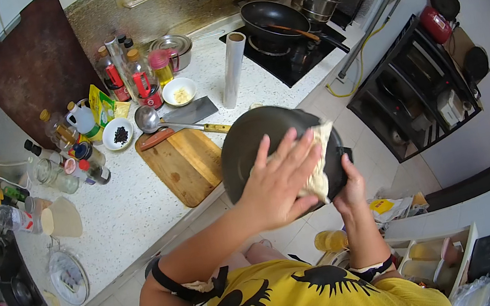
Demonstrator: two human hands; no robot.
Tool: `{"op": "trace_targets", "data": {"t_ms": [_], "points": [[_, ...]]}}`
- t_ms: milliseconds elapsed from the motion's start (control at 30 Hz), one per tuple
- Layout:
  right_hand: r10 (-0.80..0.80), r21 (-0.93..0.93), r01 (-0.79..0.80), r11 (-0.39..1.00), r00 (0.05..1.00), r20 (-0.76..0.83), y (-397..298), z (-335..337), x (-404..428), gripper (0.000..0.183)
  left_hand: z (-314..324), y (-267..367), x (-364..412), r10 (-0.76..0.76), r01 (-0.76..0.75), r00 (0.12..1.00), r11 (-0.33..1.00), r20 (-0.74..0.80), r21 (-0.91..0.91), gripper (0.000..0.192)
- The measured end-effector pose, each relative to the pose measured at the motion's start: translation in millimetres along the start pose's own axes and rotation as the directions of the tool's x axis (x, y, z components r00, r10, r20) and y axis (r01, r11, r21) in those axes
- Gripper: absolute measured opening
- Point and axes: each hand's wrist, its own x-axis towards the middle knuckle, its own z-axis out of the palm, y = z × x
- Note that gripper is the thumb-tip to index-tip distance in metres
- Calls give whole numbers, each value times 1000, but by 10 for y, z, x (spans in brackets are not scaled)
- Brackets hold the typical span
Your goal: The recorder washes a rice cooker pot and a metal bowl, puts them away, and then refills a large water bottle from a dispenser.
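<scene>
In front of my chest a dark round pan (245, 153) is held tilted, over the counter's edge and the floor. My left hand (278, 176) lies spread over a pale, crumpled cloth (319, 174), pressing it against the pan's surface. My right hand (350, 186) grips the pan's right rim near a black fitting (346, 153), thumb upward. Left of the pan, a wooden cutting board (182, 168) lies at the counter's edge. A cleaver (190, 113) and a metal ladle (149, 120) rest just behind it.
A wok (273, 19) with a wooden-handled utensil sits on the black cooktop (293, 64). An upright roll of plastic film (233, 70) stands beside it. Small bowls (179, 91) and several bottles (145, 79) crowd the counter. A black shelf rack (414, 90) stands right.
</scene>
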Motion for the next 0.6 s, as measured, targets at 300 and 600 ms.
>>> {"op": "trace_targets", "data": {"t_ms": [300, 600], "points": [[-65, -249, 66, 966, 998, 12, 115, 152, -132, 37, -28, -992, 141, -534, 586, 811, 740, 241, -331, 48], [35, -176, -57, 983, 992, -124, 223, 280, 64, 37, 370, 97, 128, -42, -2, 992, 939, 118, 344, 47]]}}
